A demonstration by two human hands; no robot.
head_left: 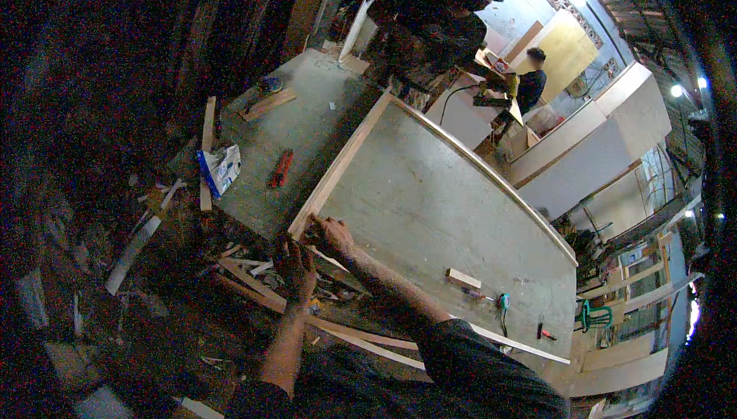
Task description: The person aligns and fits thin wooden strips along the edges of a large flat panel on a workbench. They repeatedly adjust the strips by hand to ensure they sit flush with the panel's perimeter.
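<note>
At the panel's near left corner, my right hand [333, 238] is closed over the end of a pale wooden strip [349, 156]. This strip runs along the left edge of a large grey-green panel [453, 196]. Just below the corner is my left hand [296, 268], in shadow, its fingers pointing up close beside the strip's end; they look stretched out, and whether they touch the wood is hard to see. Another strip [491, 172] edges the panel's far side. A short wood block [464, 278], a teal-handled tool [504, 302] and a small red-and-black tool [546, 332] lie on the panel.
Left of the panel, a grey surface [307, 96] carries a red tool [282, 168], a blue-and-white packet [221, 170] and wood pieces [269, 104]. Long wooden offcuts [368, 336] lie below my hands. Across the panel, a person in a dark cap [437, 19] leans over; another [531, 81] is farther back.
</note>
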